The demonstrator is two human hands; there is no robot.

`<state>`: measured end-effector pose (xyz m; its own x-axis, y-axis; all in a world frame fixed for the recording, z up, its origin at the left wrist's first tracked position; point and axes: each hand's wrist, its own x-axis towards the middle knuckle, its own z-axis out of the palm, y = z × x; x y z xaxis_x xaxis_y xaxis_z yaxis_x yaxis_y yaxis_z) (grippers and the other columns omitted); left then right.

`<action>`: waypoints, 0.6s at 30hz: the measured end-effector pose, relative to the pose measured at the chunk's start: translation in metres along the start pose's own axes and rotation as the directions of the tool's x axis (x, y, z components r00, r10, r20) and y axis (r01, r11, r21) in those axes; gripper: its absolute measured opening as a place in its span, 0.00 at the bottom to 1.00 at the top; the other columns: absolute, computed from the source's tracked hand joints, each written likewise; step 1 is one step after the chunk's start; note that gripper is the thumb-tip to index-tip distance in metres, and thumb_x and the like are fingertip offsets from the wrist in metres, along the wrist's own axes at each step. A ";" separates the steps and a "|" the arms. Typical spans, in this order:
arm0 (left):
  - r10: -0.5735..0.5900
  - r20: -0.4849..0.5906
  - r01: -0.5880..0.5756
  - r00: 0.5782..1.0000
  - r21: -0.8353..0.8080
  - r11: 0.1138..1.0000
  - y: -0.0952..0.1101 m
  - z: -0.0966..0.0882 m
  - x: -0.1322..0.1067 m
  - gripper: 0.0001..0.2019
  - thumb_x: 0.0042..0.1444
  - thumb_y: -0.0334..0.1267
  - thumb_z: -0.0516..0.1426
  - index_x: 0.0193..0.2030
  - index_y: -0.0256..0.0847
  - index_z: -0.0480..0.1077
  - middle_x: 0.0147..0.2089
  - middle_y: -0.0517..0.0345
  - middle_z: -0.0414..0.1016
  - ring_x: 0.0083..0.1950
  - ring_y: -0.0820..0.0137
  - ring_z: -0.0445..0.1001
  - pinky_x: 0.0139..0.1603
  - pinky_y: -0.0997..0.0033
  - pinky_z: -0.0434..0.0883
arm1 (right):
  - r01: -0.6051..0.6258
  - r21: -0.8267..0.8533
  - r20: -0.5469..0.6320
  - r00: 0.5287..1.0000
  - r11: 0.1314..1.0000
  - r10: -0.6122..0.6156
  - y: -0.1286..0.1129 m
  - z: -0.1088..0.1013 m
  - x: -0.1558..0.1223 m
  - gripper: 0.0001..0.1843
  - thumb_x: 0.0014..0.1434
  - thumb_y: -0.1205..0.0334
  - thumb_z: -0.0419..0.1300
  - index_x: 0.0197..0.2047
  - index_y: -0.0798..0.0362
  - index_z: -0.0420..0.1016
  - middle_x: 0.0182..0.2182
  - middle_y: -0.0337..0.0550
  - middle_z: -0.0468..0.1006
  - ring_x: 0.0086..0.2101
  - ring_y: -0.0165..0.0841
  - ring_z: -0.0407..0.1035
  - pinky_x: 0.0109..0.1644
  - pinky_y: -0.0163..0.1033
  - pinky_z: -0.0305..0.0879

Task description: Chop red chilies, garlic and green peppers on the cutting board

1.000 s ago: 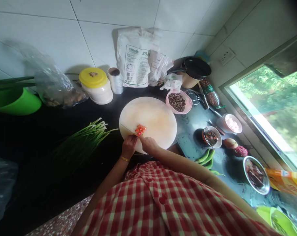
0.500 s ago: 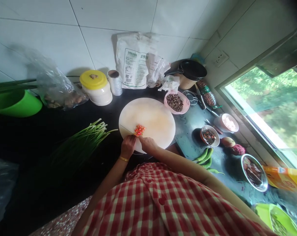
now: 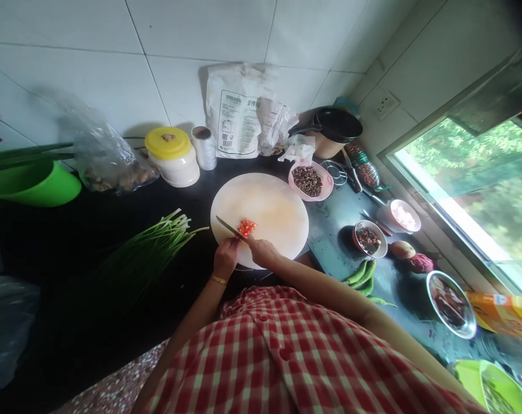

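The knife (image 3: 230, 229) is grasped at its handle by the right hand (image 3: 264, 253), and its blade is slanted across the near left part of the round cutting board (image 3: 278, 201). The fingers of the left hand (image 3: 227, 252) are drawn together at the board's near edge, just beside the blade; whether anything is gripped by them cannot be told, as the fingertips are too small to make out. Small chopped red pieces (image 3: 246, 227) are heaped on the board, just beyond the blade. To the left of the board, a bunch of green stalks (image 3: 161, 241) is laid on the dark tabletop (image 3: 114, 221), pale ends toward the board. At the board's far right, a pink bowl (image 3: 328, 187) is filled with small dark brown pieces. Green peppers (image 3: 362, 273) are placed farther right. Against the wall, a yellow-lidded jar (image 3: 176, 169), a plastic roll (image 3: 206, 154) and a white printed bag (image 3: 237, 123) are lined up.
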<state>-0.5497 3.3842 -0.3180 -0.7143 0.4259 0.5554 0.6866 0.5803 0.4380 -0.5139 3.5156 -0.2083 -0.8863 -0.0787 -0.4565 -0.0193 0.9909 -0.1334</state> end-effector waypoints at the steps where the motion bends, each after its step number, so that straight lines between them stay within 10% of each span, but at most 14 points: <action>1: -0.015 0.005 0.015 1.000 -0.009 1.000 0.000 -0.002 0.000 0.11 0.59 0.32 0.48 0.41 0.36 0.70 0.36 0.49 0.73 0.39 0.65 0.70 0.43 0.63 0.69 | 0.003 -0.004 -0.005 1.000 1.000 -0.003 0.002 -0.002 -0.001 0.27 0.53 0.73 0.47 0.57 0.54 0.53 0.36 0.48 0.76 0.36 0.37 0.71 0.33 0.37 0.61; 13: -0.030 0.024 0.029 0.999 0.030 0.999 -0.001 0.001 0.000 0.10 0.58 0.32 0.48 0.36 0.37 0.69 0.31 0.51 0.71 0.36 0.64 0.68 0.41 0.61 0.67 | -0.003 -0.016 0.041 0.999 1.000 0.003 -0.003 -0.001 -0.003 0.25 0.55 0.72 0.46 0.57 0.52 0.52 0.37 0.48 0.76 0.37 0.37 0.71 0.34 0.36 0.61; 18: -0.234 -0.093 0.212 0.968 -0.198 0.957 0.001 -0.015 0.004 0.08 0.57 0.32 0.48 0.40 0.38 0.66 0.35 0.51 0.69 0.39 0.67 0.68 0.42 0.65 0.67 | 0.036 -0.114 0.016 0.999 0.993 -0.034 0.017 -0.016 -0.009 0.23 0.59 0.70 0.43 0.58 0.52 0.51 0.37 0.49 0.76 0.36 0.37 0.70 0.34 0.36 0.59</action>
<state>-0.5498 3.3753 -0.3048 -0.8393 0.2115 0.5009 0.5321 0.5086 0.6769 -0.5134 3.5345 -0.1926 -0.8776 -0.1144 -0.4656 -0.1036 0.9934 -0.0489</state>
